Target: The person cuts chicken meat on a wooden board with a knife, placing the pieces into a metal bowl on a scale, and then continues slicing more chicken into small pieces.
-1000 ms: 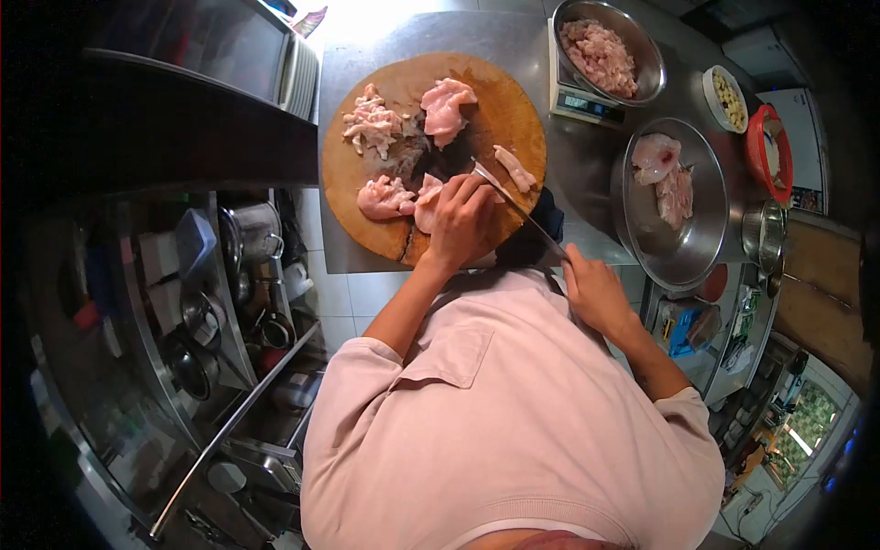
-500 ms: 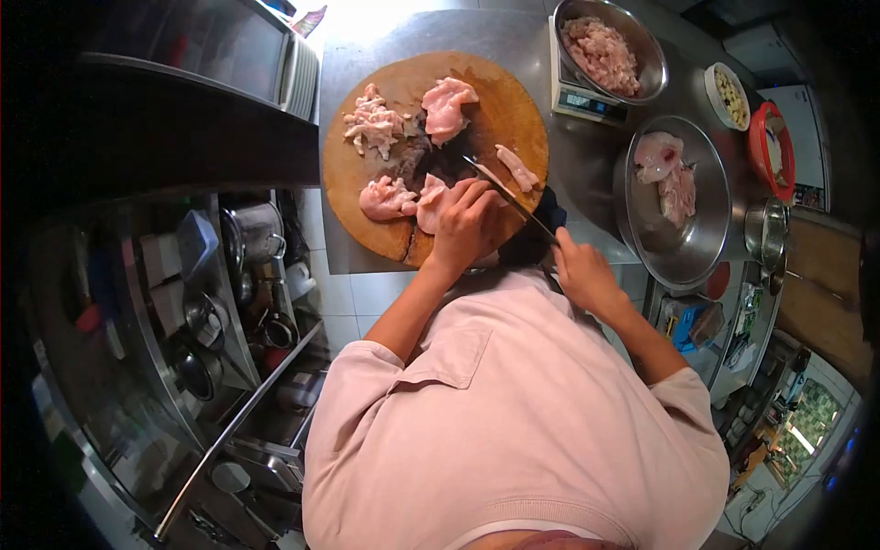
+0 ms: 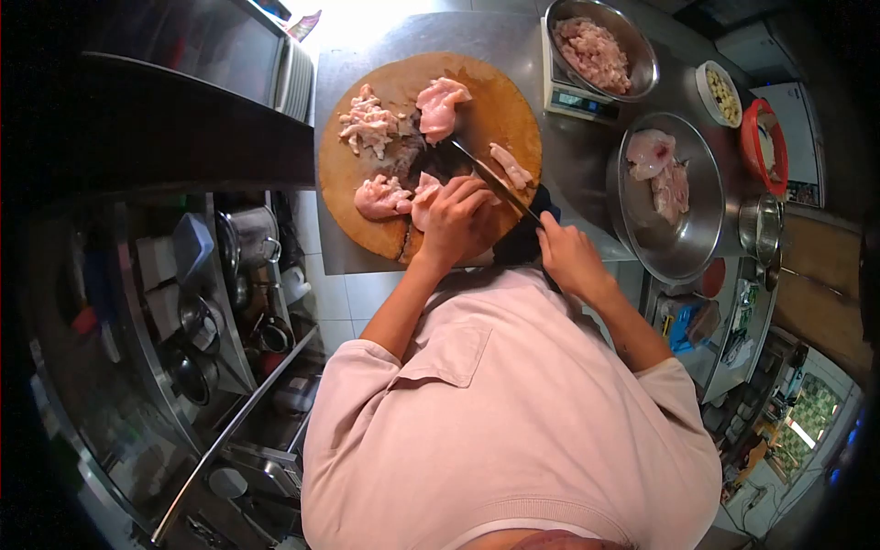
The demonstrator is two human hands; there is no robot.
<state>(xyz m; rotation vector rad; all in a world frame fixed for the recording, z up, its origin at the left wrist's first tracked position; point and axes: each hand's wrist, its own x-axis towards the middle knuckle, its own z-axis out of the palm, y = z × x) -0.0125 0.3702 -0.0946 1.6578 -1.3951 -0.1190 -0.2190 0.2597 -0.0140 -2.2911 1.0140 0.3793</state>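
Several pieces of raw chicken lie on a round wooden chopping board (image 3: 513,101). My left hand (image 3: 451,218) is closed over one chicken piece (image 3: 423,197) at the board's near edge, its fingers curled and partly hiding the meat. In my right hand (image 3: 570,258) is a knife (image 3: 493,181), gripped by the handle. Its blade points up and left across the board, just beyond my left fingers. Close to the blade lie a chicken strip (image 3: 510,167) and a larger chicken piece (image 3: 442,108). Trimmed scraps (image 3: 369,124) and another chicken piece (image 3: 381,197) are on the left.
A steel bowl of minced meat (image 3: 594,55) sits on a scale (image 3: 577,103). Right of the board, a large steel basin (image 3: 697,234) holds raw chicken. Beyond it are a white bowl (image 3: 720,93), a red basin (image 3: 752,142) and steel bowls (image 3: 763,227). Pots fill shelves (image 3: 229,339) at left.
The knife has shifted left, its tip now nearer the large chicken piece. My right hand has risen slightly and moved left with it. My left hand stays on the chicken piece.
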